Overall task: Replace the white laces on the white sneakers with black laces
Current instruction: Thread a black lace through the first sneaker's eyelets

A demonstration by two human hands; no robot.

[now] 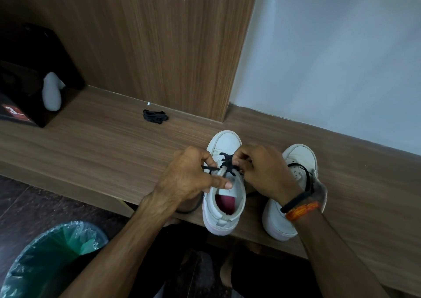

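I see the left hand (189,174) pinch the black flat lace (226,162) taut beside the white leather sneaker (224,183); the right hand (264,172) pinches it at the eyelets, to thread.

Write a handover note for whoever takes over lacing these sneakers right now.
Left hand: pinches one end of the black lace, index finger along the left sneaker.
Right hand: pinches the lace at the eyelets.
Both sneakers stand side by side on the wooden bench.
Done: no white laces on either shoe; left sneaker has black lace through its front eyelets; right sneaker carries a loose black lace, its lacing mostly hidden.
Left: finish the left sneaker's upper eyelets, check the right.
A black bundle, possibly a spare lace, lies near the panel.
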